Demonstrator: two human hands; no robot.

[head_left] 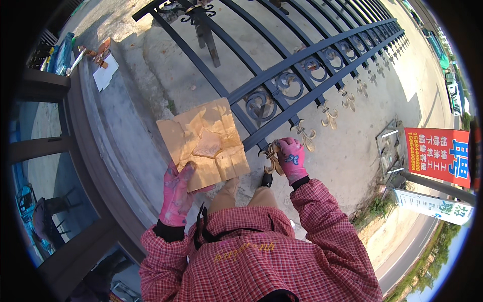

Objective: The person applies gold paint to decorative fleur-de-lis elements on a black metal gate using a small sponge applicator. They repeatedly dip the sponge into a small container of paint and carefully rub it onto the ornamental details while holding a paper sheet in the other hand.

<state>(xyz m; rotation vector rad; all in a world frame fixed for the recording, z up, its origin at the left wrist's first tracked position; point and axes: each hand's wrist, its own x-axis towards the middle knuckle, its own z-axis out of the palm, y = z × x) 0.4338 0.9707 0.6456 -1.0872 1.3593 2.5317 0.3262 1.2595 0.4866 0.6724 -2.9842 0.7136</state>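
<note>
In the head view, a dark metal fence panel [302, 65] is seen lying flat on a concrete ground [151, 80], its bars running away toward the upper right, with scroll rings between two rails and gold-coloured finials along the near edge.

The left hand [176, 194], in a pink glove, is raised in front of the body with the forearm coming up from the lower edge in a red checked sleeve. A piece of brown cardboard [204, 143], creased and smeared with a gold-coloured patch near its middle, is held flat by its lower edge, the thumb lying on top and the fingers underneath.

The right hand [291, 160], also gloved in pink, is stretched forward to the fence's near edge, the elbow bent outward. Its fingers are closed around something at a gold finial [272, 157]; what exactly is gripped cannot be told.

The cardboard is held just left of that finial, partly over the lower rail.

A red sign [436, 156] is seen at the right, and papers and small items [103, 68] lie on a ledge at the upper left.
</note>
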